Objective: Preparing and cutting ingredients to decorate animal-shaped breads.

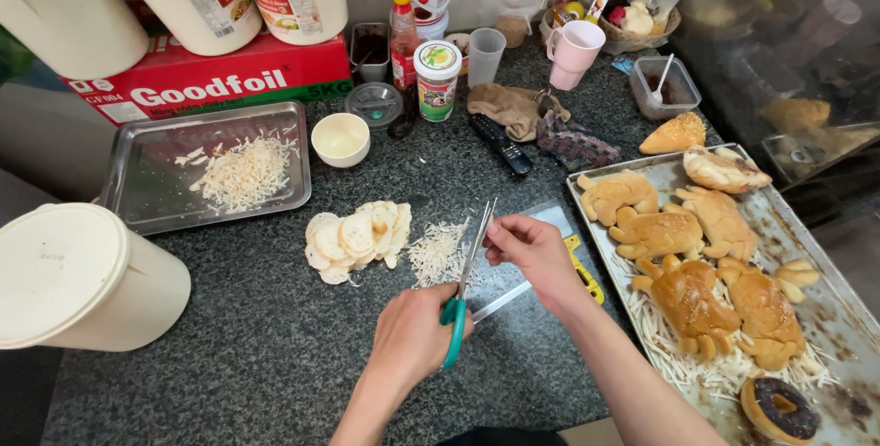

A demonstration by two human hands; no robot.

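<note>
My left hand (412,336) grips green-handled scissors (463,283), their blades pointing up and away over the dark stone counter. My right hand (529,249) pinches something small and pale right at the blade tips; I cannot make out what it is. Just left of the blades lies a little heap of pale shreds (438,253). Further left sits a pile of thin round pale slices (357,237). A clear plastic sheet (513,272) lies under my right hand.
A metal tray (147,194) with more shreds is at the left, a white bowl (340,139) beside it. A white bucket (78,276) stands at the near left. A baking tray (816,304) of shaped breads and a chocolate doughnut (779,407) fills the right. Cups, jars, bottles and a remote crowd the back.
</note>
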